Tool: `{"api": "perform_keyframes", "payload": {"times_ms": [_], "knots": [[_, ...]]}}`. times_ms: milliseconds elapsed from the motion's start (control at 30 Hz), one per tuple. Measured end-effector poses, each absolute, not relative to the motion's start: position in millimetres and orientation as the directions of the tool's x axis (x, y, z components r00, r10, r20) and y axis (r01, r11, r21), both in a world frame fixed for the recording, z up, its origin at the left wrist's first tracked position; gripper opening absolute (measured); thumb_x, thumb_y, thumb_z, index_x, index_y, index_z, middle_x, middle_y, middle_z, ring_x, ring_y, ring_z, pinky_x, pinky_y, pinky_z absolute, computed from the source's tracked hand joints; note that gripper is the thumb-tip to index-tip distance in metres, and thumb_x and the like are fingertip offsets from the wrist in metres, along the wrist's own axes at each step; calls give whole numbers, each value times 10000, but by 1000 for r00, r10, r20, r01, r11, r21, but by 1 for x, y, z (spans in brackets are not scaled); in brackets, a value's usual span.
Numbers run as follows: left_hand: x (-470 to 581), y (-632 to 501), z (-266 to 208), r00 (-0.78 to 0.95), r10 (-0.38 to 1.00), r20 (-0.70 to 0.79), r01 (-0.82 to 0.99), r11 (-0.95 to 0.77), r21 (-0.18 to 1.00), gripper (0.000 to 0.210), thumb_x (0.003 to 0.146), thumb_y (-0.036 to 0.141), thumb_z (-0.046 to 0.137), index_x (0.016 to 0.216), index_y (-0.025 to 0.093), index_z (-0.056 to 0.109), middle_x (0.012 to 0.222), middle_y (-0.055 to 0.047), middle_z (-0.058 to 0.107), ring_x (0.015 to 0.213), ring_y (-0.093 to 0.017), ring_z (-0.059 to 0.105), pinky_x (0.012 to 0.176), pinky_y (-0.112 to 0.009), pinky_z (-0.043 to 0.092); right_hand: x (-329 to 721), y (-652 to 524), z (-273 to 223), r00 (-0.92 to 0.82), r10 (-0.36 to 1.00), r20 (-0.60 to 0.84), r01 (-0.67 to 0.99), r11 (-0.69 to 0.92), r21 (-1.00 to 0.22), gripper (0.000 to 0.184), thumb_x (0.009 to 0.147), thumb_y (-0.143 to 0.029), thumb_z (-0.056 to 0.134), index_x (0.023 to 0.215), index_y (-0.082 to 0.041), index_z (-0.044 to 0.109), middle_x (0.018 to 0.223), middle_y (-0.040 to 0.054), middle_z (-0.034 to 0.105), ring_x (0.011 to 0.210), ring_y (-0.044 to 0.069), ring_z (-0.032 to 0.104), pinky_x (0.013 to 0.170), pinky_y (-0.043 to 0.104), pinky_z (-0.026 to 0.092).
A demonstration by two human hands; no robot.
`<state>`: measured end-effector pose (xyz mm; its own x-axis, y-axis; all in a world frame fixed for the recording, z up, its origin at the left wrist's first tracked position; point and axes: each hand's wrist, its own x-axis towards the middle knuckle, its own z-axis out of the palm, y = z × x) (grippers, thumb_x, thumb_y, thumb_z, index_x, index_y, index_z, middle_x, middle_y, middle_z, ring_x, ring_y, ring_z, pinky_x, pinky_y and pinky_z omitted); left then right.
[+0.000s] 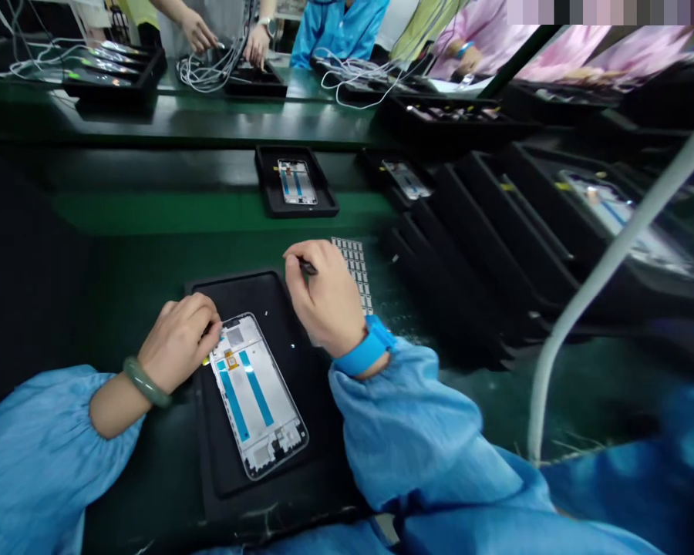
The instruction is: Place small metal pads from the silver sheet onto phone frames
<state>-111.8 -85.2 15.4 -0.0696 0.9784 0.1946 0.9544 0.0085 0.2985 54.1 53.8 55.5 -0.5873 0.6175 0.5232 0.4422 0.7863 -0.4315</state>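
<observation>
A silver phone frame point(260, 401) with two blue strips and an orange flex cable point(231, 360) lies tilted in a black foam tray point(329, 455). At its upper left corner, my left hand point(179, 339) has its fingers closed on the edge; the fingertips are partly hidden. My right hand point(327, 297) is raised over the tray's upper right side, apart from the phone frame. Between its thumb and curled fingers shows the end of a slim black tool point(307, 266), the rest hidden. Just behind that hand lies a sheet of small pale stickers point(355, 266).
Another black tray point(329, 206) holding a phone frame stands farther back. Several stacked black trays point(468, 247) lean on the right, near a pale curved tube point(578, 301). Beyond a raised shelf point(208, 116), co-workers' hands point(257, 45) are among white cables point(220, 73).
</observation>
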Motion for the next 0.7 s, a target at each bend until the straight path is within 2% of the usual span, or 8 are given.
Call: {"api": "perform_keyframes", "payload": {"times_ms": [33, 100, 133, 200, 300, 400, 533, 700], "knots": [[-112, -85, 15, -73, 977, 199, 952, 8, 307, 174, 870, 224, 423, 782, 179, 566, 885, -48, 612, 851, -187, 576, 724, -338, 399, 57, 55, 60, -653, 623, 431, 533, 782, -323, 198, 915, -221, 369, 874, -169, 555, 892, 113, 629, 927, 247, 553, 804, 377, 440], [-112, -84, 14, -82, 975, 208, 944, 9, 329, 168, 860, 223, 438, 765, 181, 570, 872, -43, 613, 839, -184, 579, 717, -335, 404, 62, 55, 64, -722, 678, 136, 663, 735, -143, 252, 931, -293, 352, 904, -151, 559, 817, 140, 651, 876, 279, 588, 731, 376, 450], [-112, -84, 13, -90, 973, 214, 940, 12, 342, 170, 859, 226, 442, 763, 182, 575, 869, -42, 615, 836, -184, 582, 715, -335, 408, 63, 55, 64, -716, 698, -15, 696, 712, -91, 287, 933, -349, 356, 946, -141, 552, 794, 149, 660, 840, 288, 611, 692, 369, 454], [-113, -86, 13, -107, 969, 224, 928, 17, 372, 188, 866, 238, 443, 767, 184, 593, 872, -41, 620, 832, -180, 590, 720, -337, 425, 63, 56, 58, -688, 690, -225, 719, 689, -87, 347, 916, -420, 395, 1049, -123, 514, 814, 161, 678, 794, 301, 649, 652, 361, 459], [-114, -91, 12, -123, 963, 240, 908, 12, 420, 207, 889, 268, 434, 848, 203, 626, 919, -33, 622, 852, -160, 604, 760, -325, 470, 57, 64, 46, -715, 644, -272, 695, 696, -177, 322, 886, -335, 471, 1112, -107, 474, 936, 176, 680, 871, 318, 662, 695, 366, 468], [-119, -99, 11, -197, 933, 301, 893, 44, 448, 247, 889, 303, 450, 1073, 203, 582, 1085, -71, 574, 1016, -182, 576, 883, -351, 477, 37, 81, 41, -720, 643, -263, 694, 681, -233, 298, 861, -274, 503, 1097, -91, 507, 1011, 184, 667, 965, 310, 642, 762, 355, 470], [-130, -107, 11, -360, 836, 415, 880, 156, 449, 395, 869, 309, 482, 1242, 181, 465, 1280, -145, 422, 1250, -271, 404, 1042, -481, 356, -14, 115, 42, -705, 659, -261, 707, 625, -332, 303, 843, -298, 568, 1070, -98, 568, 1104, 157, 636, 1053, 258, 601, 850, 303, 465], [-142, -111, 6, -470, 745, 473, 859, 261, 441, 433, 868, 284, 482, 1287, 211, 403, 1340, -156, 343, 1313, -307, 311, 1060, -541, 300, -85, 150, 48, -614, 735, -287, 763, 459, -455, 342, 884, -327, 556, 1146, -108, 549, 1149, 112, 572, 993, 203, 590, 840, 386, 505]]}}
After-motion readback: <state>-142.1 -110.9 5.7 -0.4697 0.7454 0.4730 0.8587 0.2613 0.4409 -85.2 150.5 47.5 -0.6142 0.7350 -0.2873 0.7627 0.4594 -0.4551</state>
